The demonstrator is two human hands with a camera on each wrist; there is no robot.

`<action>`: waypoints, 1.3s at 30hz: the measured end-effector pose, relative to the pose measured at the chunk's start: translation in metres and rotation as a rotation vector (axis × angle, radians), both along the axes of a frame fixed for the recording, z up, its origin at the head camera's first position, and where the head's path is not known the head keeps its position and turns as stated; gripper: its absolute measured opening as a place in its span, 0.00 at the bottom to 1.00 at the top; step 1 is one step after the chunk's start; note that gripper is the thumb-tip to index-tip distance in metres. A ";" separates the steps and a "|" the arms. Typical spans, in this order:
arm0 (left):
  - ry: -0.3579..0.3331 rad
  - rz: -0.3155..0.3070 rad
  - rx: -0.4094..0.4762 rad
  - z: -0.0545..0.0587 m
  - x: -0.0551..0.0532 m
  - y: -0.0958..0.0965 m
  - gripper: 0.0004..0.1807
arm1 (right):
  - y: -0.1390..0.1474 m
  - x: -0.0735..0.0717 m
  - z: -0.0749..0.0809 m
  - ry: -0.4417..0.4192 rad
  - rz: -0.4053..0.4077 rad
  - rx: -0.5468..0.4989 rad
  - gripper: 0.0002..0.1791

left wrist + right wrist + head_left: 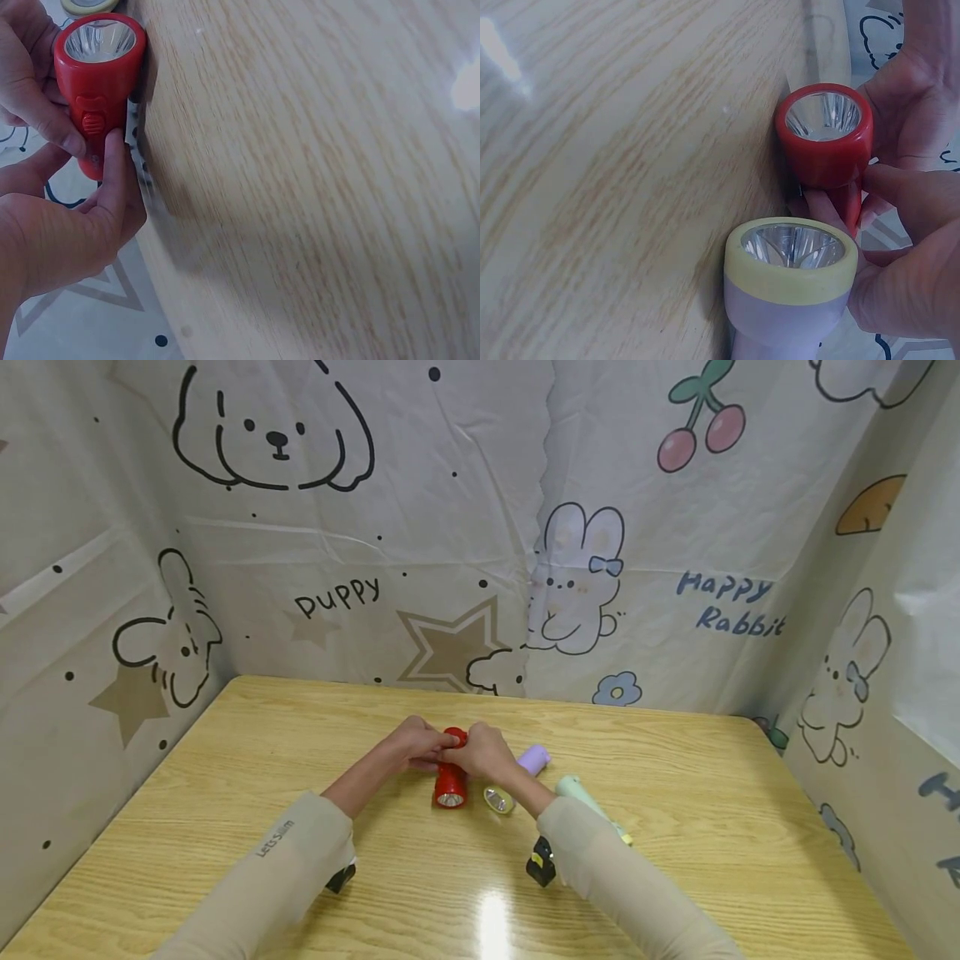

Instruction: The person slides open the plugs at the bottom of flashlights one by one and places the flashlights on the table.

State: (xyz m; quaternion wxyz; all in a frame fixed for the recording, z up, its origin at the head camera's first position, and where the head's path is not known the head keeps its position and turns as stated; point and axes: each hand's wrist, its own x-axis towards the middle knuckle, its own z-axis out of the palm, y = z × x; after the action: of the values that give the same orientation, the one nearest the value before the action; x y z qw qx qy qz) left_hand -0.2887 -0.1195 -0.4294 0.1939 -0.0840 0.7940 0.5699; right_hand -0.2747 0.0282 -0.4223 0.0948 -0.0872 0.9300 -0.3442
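Two hands meet over a red flashlight (451, 777) lying at the middle of a pale wood-grain surface (675, 793). The left hand (417, 745) curls around the far end of its barrel, thumb laid beside the small red slide switch (91, 121). The right hand (486, 752) grips the same barrel from the other side, fingers wrapped under it.

As far as the pictures show, the flashlight is in one piece and unlit: its reflector looks dark, so switching it on appears not yet done (judging by the thumb resting next to the switch, not on it).

The red body is smooth, glossy plastic, a short cylinder flaring to a wider round head with a silvery faceted reflector. Just to its right lies a lilac flashlight (525, 768) with a pale yellow rim (791, 262), matte and rounded, close against the right hand. A mint-green flashlight (577, 793) lies nearer, partly hidden by the right sleeve. The surface is shiny, catching a glare. Cartoon-printed fabric (450, 527) walls the space.
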 end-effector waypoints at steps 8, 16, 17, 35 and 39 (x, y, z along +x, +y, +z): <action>0.002 0.003 -0.001 0.001 0.001 0.001 0.10 | 0.001 -0.002 -0.001 0.007 -0.004 0.035 0.23; -0.002 0.005 0.012 0.000 0.002 0.001 0.11 | 0.000 -0.002 -0.002 0.013 -0.004 0.043 0.24; -0.004 0.006 0.012 -0.001 0.002 0.001 0.11 | 0.000 -0.002 -0.002 0.011 -0.004 0.041 0.23; -0.015 0.009 -0.012 -0.001 -0.001 0.000 0.11 | 0.002 -0.002 0.002 -0.030 0.018 -0.003 0.23; -0.026 0.007 -0.011 -0.001 -0.001 0.000 0.11 | 0.001 -0.003 0.001 -0.038 0.014 0.004 0.23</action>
State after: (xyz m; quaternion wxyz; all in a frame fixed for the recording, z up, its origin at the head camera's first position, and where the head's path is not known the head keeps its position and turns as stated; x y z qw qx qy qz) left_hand -0.2895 -0.1194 -0.4302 0.2018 -0.0951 0.7944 0.5650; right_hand -0.2773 0.0296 -0.4213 0.1150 -0.0872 0.9282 -0.3430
